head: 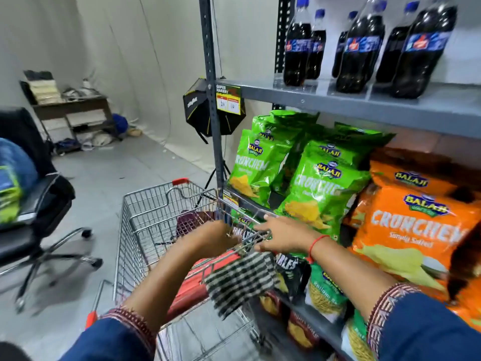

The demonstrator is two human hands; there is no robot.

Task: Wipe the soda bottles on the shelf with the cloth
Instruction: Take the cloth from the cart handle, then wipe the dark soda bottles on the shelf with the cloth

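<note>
Head view: cloth (240, 278) draped over cart (145, 220) rail for easy reach; right hand (283, 234) spread flat above it, left hand (213, 237) curled at rail, grip unclear; soda bottles (364, 45) not yet wiped.

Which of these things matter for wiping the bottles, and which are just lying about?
For the job: soda bottles, checked cloth, top shelf.
Lying about: shopping cart, green snack bags, orange snack bags, office chair, desk.

bottles (296, 45): 6 | cloth (240, 280): 1 | cart (156, 220): 1 | chair (31, 204): 1 | hands: 2, left (216, 237), right (283, 234) | price tags (229, 100): 2, others may have been hidden.
</note>
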